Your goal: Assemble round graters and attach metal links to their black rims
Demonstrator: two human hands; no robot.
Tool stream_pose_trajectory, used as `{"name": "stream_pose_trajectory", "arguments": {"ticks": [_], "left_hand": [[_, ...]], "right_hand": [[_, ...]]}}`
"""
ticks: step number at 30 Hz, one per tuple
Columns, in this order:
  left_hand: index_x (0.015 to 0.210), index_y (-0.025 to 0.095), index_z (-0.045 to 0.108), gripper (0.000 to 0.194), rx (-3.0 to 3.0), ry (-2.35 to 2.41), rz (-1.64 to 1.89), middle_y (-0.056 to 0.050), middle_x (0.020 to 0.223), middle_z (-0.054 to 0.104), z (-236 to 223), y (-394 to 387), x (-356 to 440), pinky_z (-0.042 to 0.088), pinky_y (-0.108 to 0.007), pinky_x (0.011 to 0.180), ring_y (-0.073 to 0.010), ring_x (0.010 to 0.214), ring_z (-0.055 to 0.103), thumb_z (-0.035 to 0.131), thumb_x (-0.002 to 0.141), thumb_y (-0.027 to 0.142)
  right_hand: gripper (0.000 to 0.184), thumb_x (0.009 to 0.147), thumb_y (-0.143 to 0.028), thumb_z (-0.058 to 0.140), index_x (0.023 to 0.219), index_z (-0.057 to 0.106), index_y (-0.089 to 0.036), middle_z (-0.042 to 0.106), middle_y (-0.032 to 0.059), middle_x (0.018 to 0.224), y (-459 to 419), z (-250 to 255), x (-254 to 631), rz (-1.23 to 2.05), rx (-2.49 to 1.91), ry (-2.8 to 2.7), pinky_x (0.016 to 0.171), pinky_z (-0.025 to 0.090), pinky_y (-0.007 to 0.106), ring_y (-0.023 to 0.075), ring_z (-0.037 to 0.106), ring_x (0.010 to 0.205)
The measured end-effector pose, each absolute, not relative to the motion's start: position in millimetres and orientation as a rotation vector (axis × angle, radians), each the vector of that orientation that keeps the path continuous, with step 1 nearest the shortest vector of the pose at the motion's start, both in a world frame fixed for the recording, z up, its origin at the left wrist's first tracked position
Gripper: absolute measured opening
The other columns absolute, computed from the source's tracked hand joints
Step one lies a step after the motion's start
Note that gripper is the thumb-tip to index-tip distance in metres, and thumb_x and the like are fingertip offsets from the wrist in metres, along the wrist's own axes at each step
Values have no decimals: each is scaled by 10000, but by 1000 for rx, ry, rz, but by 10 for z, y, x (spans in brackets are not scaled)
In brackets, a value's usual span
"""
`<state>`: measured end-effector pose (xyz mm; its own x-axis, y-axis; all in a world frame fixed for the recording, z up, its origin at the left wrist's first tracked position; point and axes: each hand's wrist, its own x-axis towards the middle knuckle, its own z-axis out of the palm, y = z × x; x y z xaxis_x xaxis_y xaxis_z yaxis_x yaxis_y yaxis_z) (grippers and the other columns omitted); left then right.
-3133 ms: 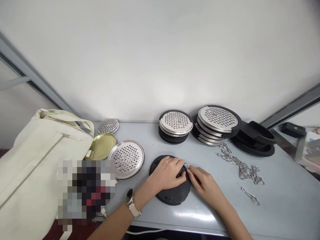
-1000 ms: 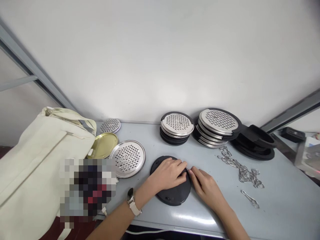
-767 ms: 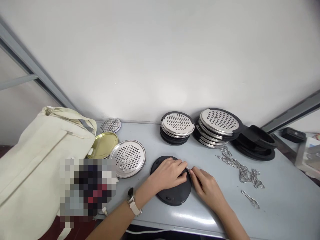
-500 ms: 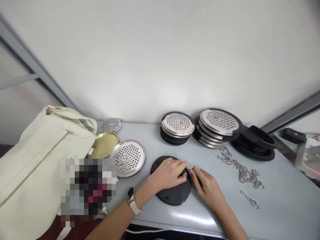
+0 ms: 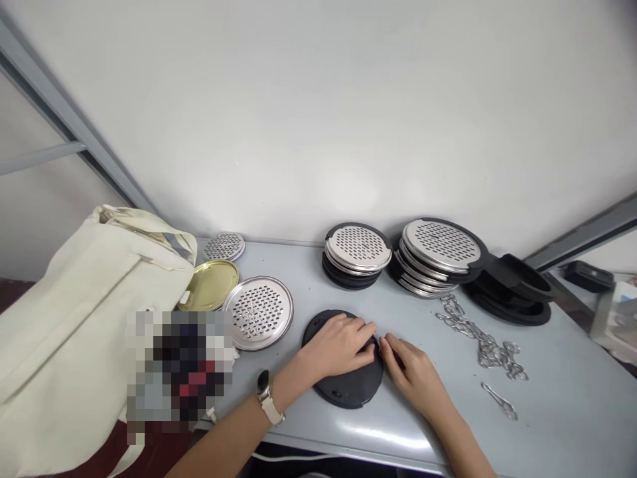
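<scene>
A black round disc [image 5: 355,388] with small slots near its edge lies flat on the table. Across its upper part rests my left hand [image 5: 340,345], fingers bent towards the right rim and gripping the disc there. My right hand [image 5: 411,372] is at that rim, thumb and fingers pinched on a small metal wire clip, of which only a bit shows between the two hands. One loose wire clip [image 5: 499,401] lies to the right, and beyond it is a heap of similar clips [image 5: 490,352].
Behind stand two stacks of perforated metal grater discs, a smaller stack [image 5: 359,247] and a larger stack [image 5: 441,244], with black round parts [image 5: 517,279] at right. Left are a loose grater disc [image 5: 261,312], a gold lid [image 5: 212,284], a small grater disc [image 5: 223,246] and a cream bag [image 5: 94,318].
The clip at the disc's rim shows less than before, and my right fingers sit slightly closer to the rim. The whole view has shifted a little.
</scene>
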<state>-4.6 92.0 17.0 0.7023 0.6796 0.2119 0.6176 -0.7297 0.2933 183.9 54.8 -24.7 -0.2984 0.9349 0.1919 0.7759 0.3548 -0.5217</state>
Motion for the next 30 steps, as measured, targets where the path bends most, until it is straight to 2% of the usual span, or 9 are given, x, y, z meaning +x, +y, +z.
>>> {"name": "stream_pose_trajectory", "arguments": {"ticks": [9,30], "left_hand": [[1040,183,511,178,2710,1005,503,-30,893,628,162,929,-51,436,-306,782,-181,823,605,440,894,255],[1010,185,535,155,2660,980,499,-22,882,626,147,944,-45,426,-294,799,-170,849,606,452,889,235]], "right_hand": [[240,946,-318,370,733,413,-217,467,-21,590,561,-225,1816,426,-1462,-2201,535,341,250,136,463,535],[225,924,-277,382,706,388,-221,459,-24,580,530,-204,1825,314,-1425,-2187,531,341,246,133,459,537]]}}
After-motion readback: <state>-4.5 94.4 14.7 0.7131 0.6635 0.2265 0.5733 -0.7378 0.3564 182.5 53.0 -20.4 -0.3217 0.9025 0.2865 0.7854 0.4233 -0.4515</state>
